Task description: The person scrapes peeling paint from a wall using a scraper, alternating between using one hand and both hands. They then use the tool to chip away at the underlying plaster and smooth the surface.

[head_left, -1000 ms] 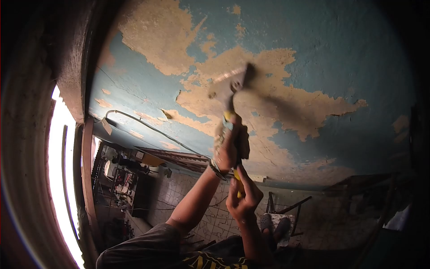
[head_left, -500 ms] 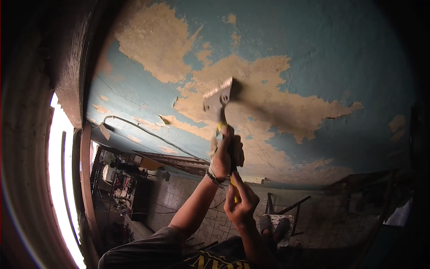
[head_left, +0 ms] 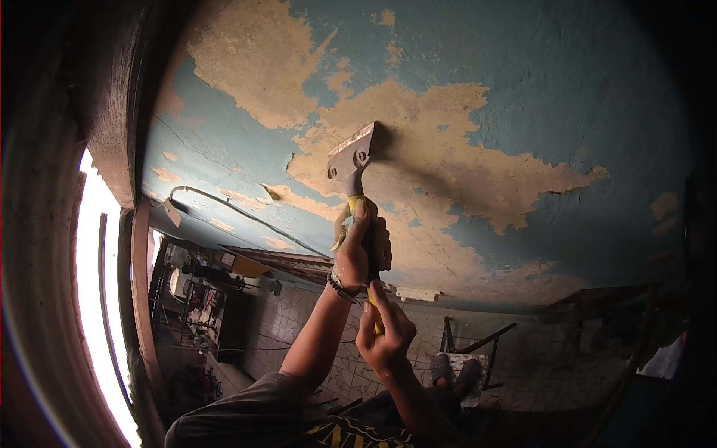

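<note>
A wide metal scraper [head_left: 351, 158] with a black and yellow handle is held up against the wall [head_left: 553, 97], whose blue paint is peeled in large beige patches. My left hand [head_left: 357, 243] wraps round the upper handle, thumb along it, with a bracelet at the wrist. Lower down, my right hand [head_left: 386, 328] grips the handle's yellow end. The blade lies over a beige patch and casts a dark shadow to its right.
A cable [head_left: 246, 218] runs along the wall at the left. Bright openings [head_left: 93, 299] stand at the far left. Below are a tiled floor [head_left: 299, 313], shod feet [head_left: 455, 373] on a small stand with metal legs, and cluttered shelves [head_left: 198, 306].
Both hands and the scraper have moved a little left, and the blade sits slightly higher on the beige patch. Both hands keep their grip.
</note>
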### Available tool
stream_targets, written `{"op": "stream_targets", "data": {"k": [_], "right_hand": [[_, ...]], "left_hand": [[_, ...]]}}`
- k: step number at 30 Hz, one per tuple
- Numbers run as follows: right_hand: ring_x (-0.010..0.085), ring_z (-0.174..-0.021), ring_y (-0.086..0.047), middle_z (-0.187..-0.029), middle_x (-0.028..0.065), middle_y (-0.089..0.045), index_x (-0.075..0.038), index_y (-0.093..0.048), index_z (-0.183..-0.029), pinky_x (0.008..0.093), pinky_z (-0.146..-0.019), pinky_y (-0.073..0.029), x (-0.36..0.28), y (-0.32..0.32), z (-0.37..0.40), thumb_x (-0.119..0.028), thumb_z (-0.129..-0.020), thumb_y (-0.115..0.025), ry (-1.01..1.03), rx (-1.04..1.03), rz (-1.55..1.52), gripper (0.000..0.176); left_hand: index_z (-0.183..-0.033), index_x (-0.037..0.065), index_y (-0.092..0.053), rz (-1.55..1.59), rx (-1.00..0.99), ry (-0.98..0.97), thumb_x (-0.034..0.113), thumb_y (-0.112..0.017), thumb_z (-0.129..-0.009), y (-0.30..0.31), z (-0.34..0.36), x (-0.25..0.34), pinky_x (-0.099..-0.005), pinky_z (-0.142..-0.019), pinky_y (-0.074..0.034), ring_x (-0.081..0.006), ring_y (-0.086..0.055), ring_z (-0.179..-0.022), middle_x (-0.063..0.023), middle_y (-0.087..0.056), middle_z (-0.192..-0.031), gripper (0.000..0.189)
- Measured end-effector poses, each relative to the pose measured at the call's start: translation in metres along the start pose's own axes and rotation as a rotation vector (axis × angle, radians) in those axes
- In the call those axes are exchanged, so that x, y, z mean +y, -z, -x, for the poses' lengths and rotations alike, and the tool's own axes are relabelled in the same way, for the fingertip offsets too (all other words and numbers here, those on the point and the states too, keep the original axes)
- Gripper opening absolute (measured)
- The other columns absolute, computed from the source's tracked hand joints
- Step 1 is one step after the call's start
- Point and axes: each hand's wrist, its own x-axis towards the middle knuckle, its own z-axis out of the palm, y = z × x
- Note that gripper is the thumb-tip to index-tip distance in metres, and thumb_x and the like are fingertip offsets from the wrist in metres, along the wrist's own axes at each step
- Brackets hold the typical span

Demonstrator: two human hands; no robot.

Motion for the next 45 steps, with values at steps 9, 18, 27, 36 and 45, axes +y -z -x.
{"op": "stream_targets", "data": {"k": [9, 18, 27, 36, 45], "right_hand": [[0.0325, -0.078, -0.073, -0.095, 0.022, -0.072, 0.004, -0.063, -0.13, 0.0373, -0.067, -0.057, -0.003, 0.002, -0.02, 0.001, -0.091, -0.064, 0.053, -0.022, -0.03, 0.04], [0.0313, -0.077, -0.073, -0.093, 0.0207, -0.072, 0.003, -0.062, -0.133, 0.0361, -0.066, -0.057, -0.013, -0.001, -0.022, 0.002, -0.091, -0.063, 0.04, -0.022, -0.068, 0.042], [0.0247, -0.064, -0.066, -0.08, 0.0142, -0.066, -0.002, -0.062, -0.136, 0.0353, -0.056, -0.052, -0.015, -0.014, -0.019, 0.002, -0.09, -0.066, 0.085, 0.066, -0.077, 0.046], [0.0353, -0.089, -0.075, -0.105, 0.0245, -0.072, 0.005, -0.062, -0.131, 0.0385, -0.076, -0.059, -0.017, -0.012, -0.018, 0.001, -0.092, -0.063, 0.021, -0.005, -0.053, 0.039], [0.0258, -0.075, -0.072, -0.089, 0.0179, -0.07, 0.003, -0.061, -0.135, 0.0336, -0.062, -0.055, -0.041, 0.015, -0.065, 0.002, -0.092, -0.065, 0.164, 0.092, -0.136, 0.043]], "left_hand": [[-0.091, 0.014, -0.046, -0.016, 0.027, -0.091, 0.041, -0.05, -0.107, -0.006, -0.01, 0.014, -0.025, -0.033, -0.034, -0.0088, -0.038, -0.036, 0.0021, -0.041, -0.052, 0.032], [-0.095, 0.014, -0.046, -0.043, 0.012, -0.107, 0.043, -0.043, -0.108, 0.001, -0.012, 0.018, -0.0264, -0.029, -0.03, -0.0113, -0.03, -0.031, 0.0001, -0.038, -0.048, 0.033], [-0.09, 0.014, -0.046, -0.059, 0.003, -0.057, 0.042, -0.049, -0.107, 0.0, -0.01, 0.029, -0.0259, -0.031, -0.033, -0.0094, -0.035, -0.033, 0.0014, -0.04, -0.05, 0.033], [-0.091, 0.014, -0.046, -0.007, 0.053, -0.051, 0.041, -0.05, -0.107, 0.0, -0.008, 0.024, -0.0256, -0.032, -0.033, -0.009, -0.037, -0.034, 0.0016, -0.043, -0.053, 0.031], [-0.082, 0.014, -0.044, -0.027, -0.086, -0.15, 0.039, -0.051, -0.107, -0.053, -0.035, 0.065, -0.0241, -0.032, -0.034, -0.0088, -0.041, -0.033, 0.0011, -0.044, -0.05, 0.036]]}}
